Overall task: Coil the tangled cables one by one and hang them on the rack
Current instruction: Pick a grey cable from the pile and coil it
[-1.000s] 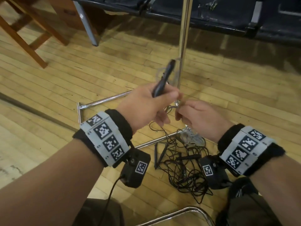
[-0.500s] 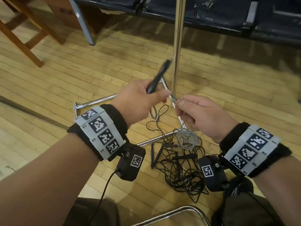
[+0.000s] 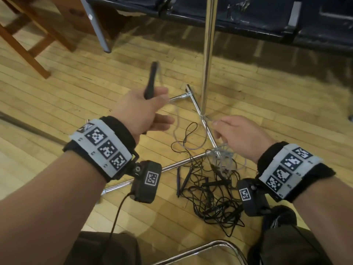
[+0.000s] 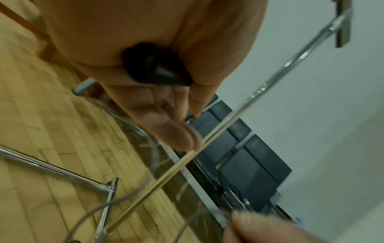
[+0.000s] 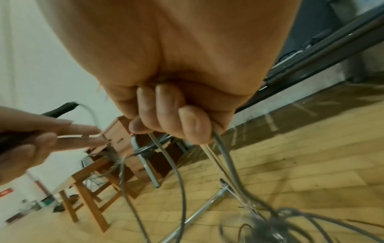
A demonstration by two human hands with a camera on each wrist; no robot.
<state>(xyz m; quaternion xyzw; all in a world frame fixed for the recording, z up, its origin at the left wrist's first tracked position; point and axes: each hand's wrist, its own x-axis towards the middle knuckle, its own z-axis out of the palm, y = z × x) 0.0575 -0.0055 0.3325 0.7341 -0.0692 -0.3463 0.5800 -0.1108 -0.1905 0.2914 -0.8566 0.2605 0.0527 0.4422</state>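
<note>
My left hand (image 3: 141,113) grips a black plug (image 3: 150,81) that stands up out of the fist; the plug (image 4: 153,69) sits in the palm. A thin grey cable (image 3: 176,125) runs from the plug's top and sags across to my right hand (image 3: 236,134), which grips the grey cable (image 5: 180,180) in curled fingers. More of it lies looped on the rack's chrome base (image 3: 209,131). The rack pole (image 3: 207,54) rises between my hands. A tangle of black cables (image 3: 212,196) lies on the floor below my right hand.
Wooden furniture legs (image 3: 28,44) stand at the back left. A row of dark seats (image 3: 248,14) runs along the back on a grey metal leg (image 3: 97,29). A chrome tube frame (image 3: 210,247) crosses the bottom edge between my knees.
My hands have drawn apart. The left hand has carried the plug to the left, and a longer stretch of grey cable now hangs between them.
</note>
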